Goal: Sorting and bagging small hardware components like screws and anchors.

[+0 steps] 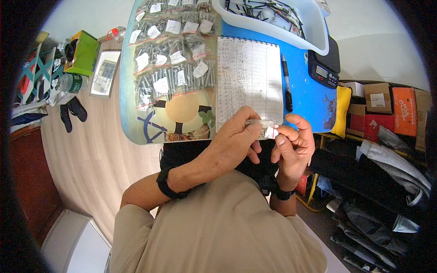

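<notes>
My left hand (235, 136) grips a small clear zip bag (265, 130) between thumb and fingers, over the near edge of the table. Small dark pieces, too small to make out, and a white paper slip show inside. At the bag's red-lined end, my right hand (295, 143) pinches it with thumb and index finger, its other fingers spread. Just beyond the hands lies a spiral notepad (249, 78) with handwritten columns of numbers. A black-and-clear pen (286, 85) rests along its right side. To the left, rows of zip bags of screws (167, 73) carry white paper slips.
A white plastic bin (273, 29) of loose screws stands at the table's back. Beside it sits a black digital scale (323, 70). Cardboard boxes (378, 97) and dark folded clothes (362, 218) are at right. On the left are a plastic bottle (71, 83) and a green box (82, 53).
</notes>
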`<action>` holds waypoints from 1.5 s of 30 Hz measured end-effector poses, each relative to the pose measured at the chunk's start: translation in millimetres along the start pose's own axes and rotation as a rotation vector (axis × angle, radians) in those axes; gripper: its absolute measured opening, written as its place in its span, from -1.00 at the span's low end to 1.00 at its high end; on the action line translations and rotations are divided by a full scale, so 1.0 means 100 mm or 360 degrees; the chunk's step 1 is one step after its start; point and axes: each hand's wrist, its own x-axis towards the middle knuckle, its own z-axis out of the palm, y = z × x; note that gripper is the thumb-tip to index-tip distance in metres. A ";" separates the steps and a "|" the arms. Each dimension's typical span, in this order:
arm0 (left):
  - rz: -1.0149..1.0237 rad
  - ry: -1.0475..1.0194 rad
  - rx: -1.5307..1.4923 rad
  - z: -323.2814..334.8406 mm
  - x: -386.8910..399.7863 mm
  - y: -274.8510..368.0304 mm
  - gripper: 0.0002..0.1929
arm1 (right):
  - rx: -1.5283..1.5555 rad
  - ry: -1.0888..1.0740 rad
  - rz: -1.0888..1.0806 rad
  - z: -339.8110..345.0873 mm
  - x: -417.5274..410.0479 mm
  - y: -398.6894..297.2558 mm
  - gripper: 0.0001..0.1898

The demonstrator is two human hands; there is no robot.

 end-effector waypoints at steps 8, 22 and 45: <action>-0.0024 -0.0051 -0.0049 0.01 0.00 -0.02 -0.72 | 0.0027 -0.0015 -0.0145 -0.06 -0.01 0.11 -0.57; -0.0182 -0.0081 -0.0162 -0.01 0.01 -0.01 -0.71 | 0.0046 0.0022 -0.0292 -0.06 -0.01 0.13 -0.67; -0.0104 -0.0103 0.0022 -0.01 0.02 -0.01 -0.77 | -0.0133 0.0035 -0.0305 -0.01 -0.03 0.18 -0.57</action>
